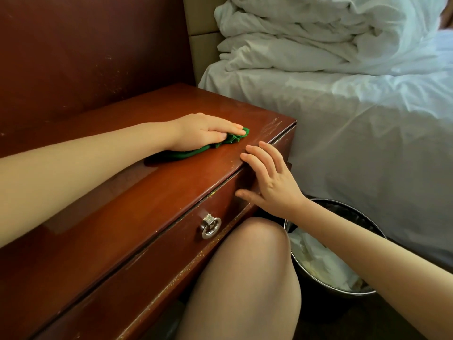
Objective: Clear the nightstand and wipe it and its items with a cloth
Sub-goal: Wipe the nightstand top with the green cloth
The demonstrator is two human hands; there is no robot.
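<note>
1. Dark red-brown wood panelling [85, 57] fills the background on the left of the head view, with a beige padded headboard [203, 45] beside it and a bed on the right.
2. On the bed, a crumpled white duvet [306, 33] lies heaped near the headboard above a white sheet [355, 131] that drapes down the mattress side.
3. The nightstand [137, 200], glossy reddish wood, stands against the panelling and just beside the bed; pale scuff marks [272, 128] show near its far front corner.
4. The green cloth [220, 143] lies bunched on the nightstand top, towards that far corner.
5. The left hand [206, 130] rests on the cloth, palm down, with the fingers straight and pressed together; the cloth pokes out past the fingertips and beneath the wrist.
6. The right hand [269, 180] holds nothing. Its fingers are spread, the fingertips touch the front edge of the top, and the thumb lies against the drawer front [171, 246].
7. A silver ring pull [210, 226] hangs at the middle of the drawer front, which is speckled with pale flecks.
8. A bare knee [250, 266] sits close against the drawer, below the pull.
9. A round dark waste bin [367, 222] with a shiny rim stands on the floor between nightstand and bed, partly hidden by the knee and right forearm, with crumpled white paper [316, 253] inside.
</note>
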